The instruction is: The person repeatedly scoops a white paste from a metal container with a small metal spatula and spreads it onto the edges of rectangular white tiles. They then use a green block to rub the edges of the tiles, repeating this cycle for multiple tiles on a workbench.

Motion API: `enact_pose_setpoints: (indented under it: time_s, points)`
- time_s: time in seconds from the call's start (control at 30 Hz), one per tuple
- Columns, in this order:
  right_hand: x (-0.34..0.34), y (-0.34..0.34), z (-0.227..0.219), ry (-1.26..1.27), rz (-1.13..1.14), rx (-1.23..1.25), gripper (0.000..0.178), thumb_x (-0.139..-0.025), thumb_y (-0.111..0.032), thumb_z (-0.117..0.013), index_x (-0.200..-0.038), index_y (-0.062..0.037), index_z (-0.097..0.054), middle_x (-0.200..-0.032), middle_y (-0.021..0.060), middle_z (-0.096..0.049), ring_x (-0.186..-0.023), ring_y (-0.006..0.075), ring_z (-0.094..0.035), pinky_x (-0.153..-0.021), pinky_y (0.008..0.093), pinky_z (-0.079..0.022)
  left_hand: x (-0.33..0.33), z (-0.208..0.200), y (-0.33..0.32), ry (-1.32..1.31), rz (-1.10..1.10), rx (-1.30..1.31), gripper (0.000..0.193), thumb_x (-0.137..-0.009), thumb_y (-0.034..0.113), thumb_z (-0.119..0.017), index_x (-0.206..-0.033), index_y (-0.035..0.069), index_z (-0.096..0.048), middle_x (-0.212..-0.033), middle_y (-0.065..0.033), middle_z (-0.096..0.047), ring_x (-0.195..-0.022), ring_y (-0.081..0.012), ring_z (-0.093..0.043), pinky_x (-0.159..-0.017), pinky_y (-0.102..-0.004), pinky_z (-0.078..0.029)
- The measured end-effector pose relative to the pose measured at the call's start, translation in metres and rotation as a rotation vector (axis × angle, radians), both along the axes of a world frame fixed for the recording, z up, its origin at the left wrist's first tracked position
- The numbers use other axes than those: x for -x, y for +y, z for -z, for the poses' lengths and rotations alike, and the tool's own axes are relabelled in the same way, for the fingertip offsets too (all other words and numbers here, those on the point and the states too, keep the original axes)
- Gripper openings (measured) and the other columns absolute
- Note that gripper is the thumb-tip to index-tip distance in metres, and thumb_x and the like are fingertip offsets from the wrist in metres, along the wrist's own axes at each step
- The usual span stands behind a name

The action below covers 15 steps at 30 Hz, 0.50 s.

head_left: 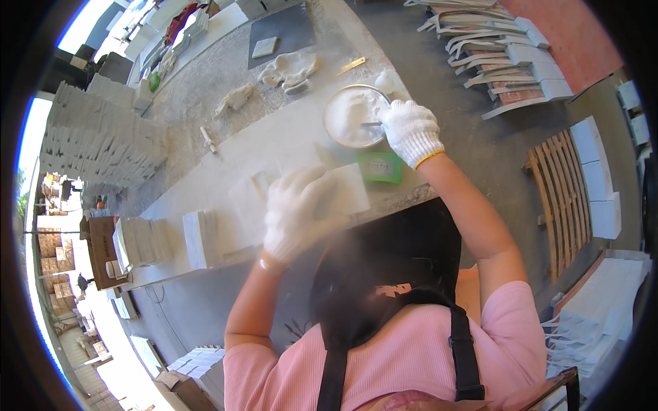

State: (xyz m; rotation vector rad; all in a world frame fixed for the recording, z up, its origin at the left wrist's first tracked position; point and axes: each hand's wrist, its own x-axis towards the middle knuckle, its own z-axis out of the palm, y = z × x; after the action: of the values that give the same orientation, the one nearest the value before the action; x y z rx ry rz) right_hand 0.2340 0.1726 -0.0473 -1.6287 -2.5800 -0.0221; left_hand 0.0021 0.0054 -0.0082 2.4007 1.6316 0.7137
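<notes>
nearby, a green piece (379, 167) (rectangular) lies beside the powder bowl (354, 145).

Daylight burns out to white along the left side and upper left corner, with a blue-violet fringe at the rim. The counter (274, 140) is bright and slightly hazy; the floor (205, 301) below it lies in softer grey shade. Motion smears the left hand (299, 212), while the right hand (410, 130) looks sharper. Fisheye distortion bows the pallet (563, 198), and black vignetting closes the corners.

Right hand (413, 130) at powder bowl (325, 125), left hand (296, 211) near white tile (352, 188)
</notes>
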Motion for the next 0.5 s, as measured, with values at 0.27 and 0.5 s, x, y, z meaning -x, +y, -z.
enact_pose_setpoints:
  time_s: [0.27, 0.5]
  points:
    - [-0.020, -0.096, 0.004, 1.588, 0.203, 0.971, 0.039, -0.096, -0.010, -0.075, -0.134, -0.0074, -0.069, -0.125, 0.0012, -0.070, -0.109, 0.0106, -0.063, -0.092, 0.0295, -0.054, -0.003, -0.003, -0.002, 0.032, -0.020, 0.029, 0.067, -0.071, 0.043, -0.087, -0.125, 0.008, -0.071, -0.136, -0.0152, -0.065, -0.127, -0.0384, -0.057, -0.108, -0.0514, -0.042]
    - [0.025, -0.112, 0.039, 1.901, 0.118, 0.895, 0.040, -0.102, -0.007, -0.064, -0.142, -0.0021, -0.063, -0.135, 0.0078, -0.068, -0.123, 0.0149, -0.061, -0.106, 0.0293, -0.048, -0.002, -0.003, -0.001, 0.040, -0.003, 0.028, 0.066, -0.069, 0.041, -0.090, -0.122, 0.006, -0.072, -0.135, -0.0165, -0.066, -0.127, -0.0391, -0.057, -0.109, -0.0520, -0.042]
